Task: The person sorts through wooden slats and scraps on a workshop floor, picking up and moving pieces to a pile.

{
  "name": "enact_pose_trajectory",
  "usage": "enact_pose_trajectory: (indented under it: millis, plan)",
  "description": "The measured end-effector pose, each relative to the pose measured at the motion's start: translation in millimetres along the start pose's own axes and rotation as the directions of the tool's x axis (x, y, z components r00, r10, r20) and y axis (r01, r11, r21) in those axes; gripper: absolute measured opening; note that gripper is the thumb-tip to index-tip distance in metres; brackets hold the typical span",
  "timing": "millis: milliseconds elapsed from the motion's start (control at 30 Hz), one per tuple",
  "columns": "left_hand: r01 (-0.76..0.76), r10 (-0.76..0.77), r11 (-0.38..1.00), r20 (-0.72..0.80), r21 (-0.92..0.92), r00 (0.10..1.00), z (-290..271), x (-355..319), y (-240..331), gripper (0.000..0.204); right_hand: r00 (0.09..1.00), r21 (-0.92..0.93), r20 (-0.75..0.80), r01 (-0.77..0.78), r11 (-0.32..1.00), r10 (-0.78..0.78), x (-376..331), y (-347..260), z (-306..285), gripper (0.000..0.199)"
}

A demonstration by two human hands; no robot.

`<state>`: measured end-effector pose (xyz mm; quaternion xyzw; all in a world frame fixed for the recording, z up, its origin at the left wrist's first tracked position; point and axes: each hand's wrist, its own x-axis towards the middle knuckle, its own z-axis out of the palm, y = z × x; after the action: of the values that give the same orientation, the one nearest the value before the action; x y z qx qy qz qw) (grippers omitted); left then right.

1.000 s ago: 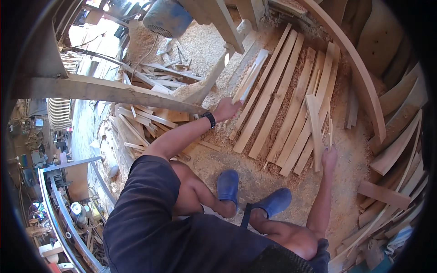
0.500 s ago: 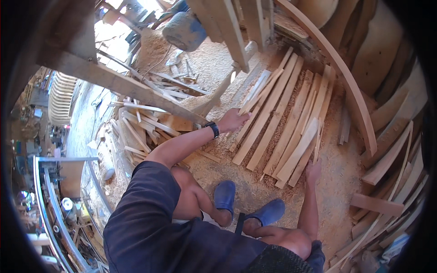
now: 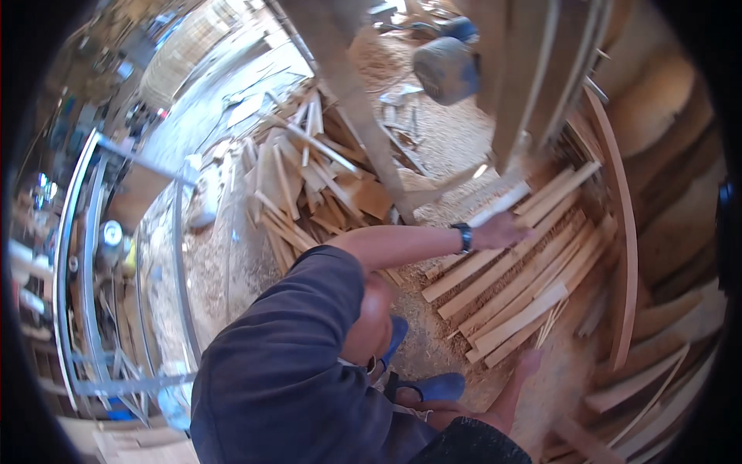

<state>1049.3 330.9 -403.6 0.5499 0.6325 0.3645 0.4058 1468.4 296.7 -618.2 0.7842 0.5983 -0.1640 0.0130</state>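
A row of flat wooden strips (image 3: pixel 495 290) lies side by side on the sawdust-strewn ground before me. At the far left part of that row is my left hand (image 3: pixel 501 230), with a watch on its wrist. Its blurred fingers are closed around the near end of a wooden strip (image 3: pixel 568 189), which slants off to the far right. Low by the row's near right corner, my right hand (image 3: pixel 528 362) is closed on the lower ends of a few thin wood slivers (image 3: pixel 550 323). Motion blur softens both hands.
A heap of offcuts (image 3: pixel 309 182) lies to the left, behind a wooden post (image 3: pixel 363 108). A motor-like cylinder (image 3: pixel 444 71) stands beyond. At the right are a long curved plank (image 3: pixel 618 232) and stacked boards (image 3: pixel 657 371). A metal frame (image 3: pixel 66 271) stands at far left.
The view has swung left, so the strips and both hands appear farther right. Both hands keep their grips, and the picture is more blurred.
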Motion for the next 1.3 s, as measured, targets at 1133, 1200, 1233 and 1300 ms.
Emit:
enact_pose_trajectory:
  millis: [1133,1200,1233,1300]
  plan:
    - [-0.499,0.480,0.864,-0.407,0.067,0.777,100,-49,190,0.061,0.564,0.900,-0.423,0.172,-0.400,-0.709,-50,-225,-271,0.033]
    - [-0.478,0.310,0.793,-0.424,-0.379,0.851,67,-73,214,0.066,0.622,0.836,-0.511,0.521,-0.175,-0.593,-73,-239,-289,0.030]
    - [-0.403,0.195,0.675,-0.378,-0.618,0.905,46,-89,219,0.069,0.579,0.797,-0.501,0.598,-0.082,-0.644,-103,-250,-310,0.028]
    - [-0.532,0.320,0.783,-0.525,-0.323,0.789,23,-99,215,0.080,0.523,0.735,-0.403,0.673,0.075,-0.751,-118,-254,-319,0.026]
